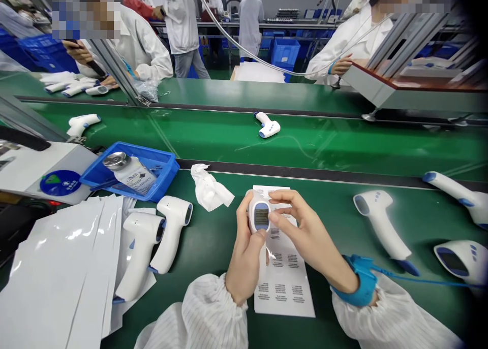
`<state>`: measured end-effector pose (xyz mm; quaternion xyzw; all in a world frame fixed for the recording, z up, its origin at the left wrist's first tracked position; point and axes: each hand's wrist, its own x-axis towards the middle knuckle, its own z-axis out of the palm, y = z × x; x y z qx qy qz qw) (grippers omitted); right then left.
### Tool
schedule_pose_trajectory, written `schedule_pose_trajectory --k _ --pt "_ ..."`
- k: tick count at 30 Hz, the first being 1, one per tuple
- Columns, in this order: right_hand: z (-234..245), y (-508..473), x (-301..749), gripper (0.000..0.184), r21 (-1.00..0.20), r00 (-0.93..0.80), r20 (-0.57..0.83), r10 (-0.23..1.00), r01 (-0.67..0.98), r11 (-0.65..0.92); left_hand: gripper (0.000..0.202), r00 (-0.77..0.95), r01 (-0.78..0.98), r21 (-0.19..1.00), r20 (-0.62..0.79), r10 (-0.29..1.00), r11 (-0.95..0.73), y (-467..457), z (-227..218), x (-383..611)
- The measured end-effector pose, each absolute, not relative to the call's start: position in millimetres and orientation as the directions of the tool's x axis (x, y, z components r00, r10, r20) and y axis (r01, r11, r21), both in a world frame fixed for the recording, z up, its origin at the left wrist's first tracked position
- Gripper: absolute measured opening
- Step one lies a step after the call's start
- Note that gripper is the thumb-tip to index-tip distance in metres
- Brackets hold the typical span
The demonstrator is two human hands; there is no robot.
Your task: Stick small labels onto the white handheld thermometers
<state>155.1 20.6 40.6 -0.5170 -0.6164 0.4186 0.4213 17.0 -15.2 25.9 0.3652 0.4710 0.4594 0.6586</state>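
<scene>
My left hand point(246, 252) is wrapped round a white infrared thermometer point(250, 207), its small grey screen in a blue surround facing me. The curled fingers of my right hand point(301, 227) rest against the right side of the same thermometer. Whether a small piece sits between those fingertips I cannot make out. A sheet of printed labels point(284, 288) lies beneath both hands on the green bench. Around my right wrist is a blue strap point(356, 280) with a cord running right.
Two thermometers point(171, 232) lie at left beside white sheets point(57, 273); several more, including one thermometer point(381, 222), lie at right. A blue tray point(168, 173) and crumpled tissue point(209, 189) sit ahead. Another thermometer point(270, 128) is on the green belt point(206, 135). Co-workers sit across.
</scene>
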Motion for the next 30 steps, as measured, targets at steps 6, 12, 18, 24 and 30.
schedule_pose_trajectory --k 6,12,18,24,30 --pt "47.3 24.6 142.9 0.026 -0.905 -0.204 0.195 0.959 0.340 0.256 0.057 0.038 -0.111 0.984 -0.136 0.990 0.139 -16.8 23.5 15.8" --pt "46.0 23.6 138.2 0.024 -0.843 -0.162 0.340 0.927 0.385 0.376 0.056 0.035 -0.142 0.974 -0.176 0.984 0.179 -17.8 26.2 14.9" --pt "46.0 27.1 133.9 0.026 -0.859 -0.212 0.267 0.940 0.390 0.332 0.058 0.035 -0.172 0.959 -0.222 0.974 0.225 -15.7 26.6 14.8" --pt "41.4 33.6 138.3 0.015 -0.980 -0.083 0.111 0.990 0.154 0.123 0.057 0.048 -0.161 0.966 -0.195 0.980 0.200 -13.7 29.4 10.9" --pt "49.2 28.9 140.5 0.010 -0.867 -0.081 0.302 0.950 0.390 0.309 0.054 0.001 -0.163 0.962 -0.222 0.975 0.219 -10.4 31.4 7.1"
